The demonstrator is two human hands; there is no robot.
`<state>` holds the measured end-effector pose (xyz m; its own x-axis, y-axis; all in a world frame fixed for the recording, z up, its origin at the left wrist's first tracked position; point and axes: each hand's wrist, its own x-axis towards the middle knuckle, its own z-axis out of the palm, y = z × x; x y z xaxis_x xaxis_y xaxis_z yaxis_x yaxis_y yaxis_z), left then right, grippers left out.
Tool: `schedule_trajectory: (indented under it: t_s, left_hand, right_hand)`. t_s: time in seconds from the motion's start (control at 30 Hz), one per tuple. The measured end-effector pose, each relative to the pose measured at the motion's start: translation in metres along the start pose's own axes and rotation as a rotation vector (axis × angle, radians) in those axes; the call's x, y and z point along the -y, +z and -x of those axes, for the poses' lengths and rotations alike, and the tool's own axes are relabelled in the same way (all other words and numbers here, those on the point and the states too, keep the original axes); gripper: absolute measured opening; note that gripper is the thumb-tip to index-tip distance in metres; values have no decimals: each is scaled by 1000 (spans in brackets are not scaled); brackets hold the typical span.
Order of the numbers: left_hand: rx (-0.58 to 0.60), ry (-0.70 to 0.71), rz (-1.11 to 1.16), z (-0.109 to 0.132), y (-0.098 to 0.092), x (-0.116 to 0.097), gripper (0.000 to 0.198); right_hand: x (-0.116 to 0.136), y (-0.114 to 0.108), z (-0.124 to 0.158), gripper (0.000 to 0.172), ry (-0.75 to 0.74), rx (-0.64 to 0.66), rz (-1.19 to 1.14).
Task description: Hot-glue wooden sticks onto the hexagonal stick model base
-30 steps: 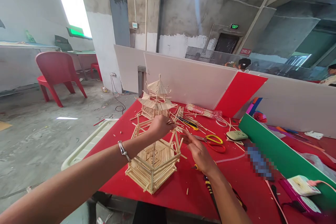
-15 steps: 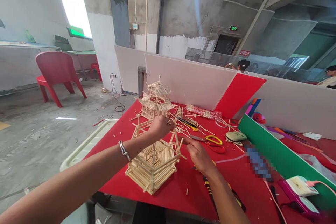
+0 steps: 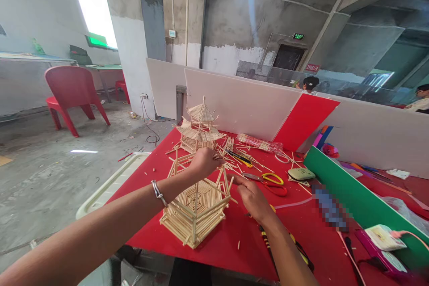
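A six-sided open frame of pale wooden sticks [image 3: 191, 228] stands on the red tabletop, with a floor of sticks laid in nested rings. My left hand [image 3: 206, 161], a silver bracelet on its wrist, reaches over the frame. Its fingers are pinched on a wooden stick at the top right corner. Just right of that corner is my right hand [image 3: 253, 199], index finger stretched toward the upright sticks and the other fingers curled. Whatever may be in its grip is hidden. Behind the frame rises a tiered stick pagoda [image 3: 201, 125].
Right of the frame lie a black-and-yellow cutter [image 3: 239, 157], scissors [image 3: 268, 178], a green case [image 3: 301, 173] and loose sticks. A bag of sticks [image 3: 259, 143] rests near the white partition [image 3: 234, 103]. Black-and-yellow pliers [image 3: 266, 237] lie beneath my right forearm. A green board [image 3: 362, 205] stands at right.
Both hands and the stick frame stay nearly where they were. My right hand has shifted very slightly.
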<state>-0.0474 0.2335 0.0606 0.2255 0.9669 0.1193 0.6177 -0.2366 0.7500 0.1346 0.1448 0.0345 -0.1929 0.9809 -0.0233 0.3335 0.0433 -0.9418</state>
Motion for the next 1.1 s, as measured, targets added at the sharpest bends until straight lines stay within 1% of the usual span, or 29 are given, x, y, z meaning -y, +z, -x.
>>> schedule_trajectory:
  t_s: [0.2,0.43,1.1]
  left_hand:
    - [-4,-13,-7,0,0,0,22]
    - [-7,-12,-6,0,1,0,22]
    - [-11,-7,-6,1,0,-1,21]
  right_hand:
    - [2,0,1,54,-4,-2,-1]
    - [0,1,1,53,10,-33,-11]
    - [2,1,1,54,-11,-21,11]
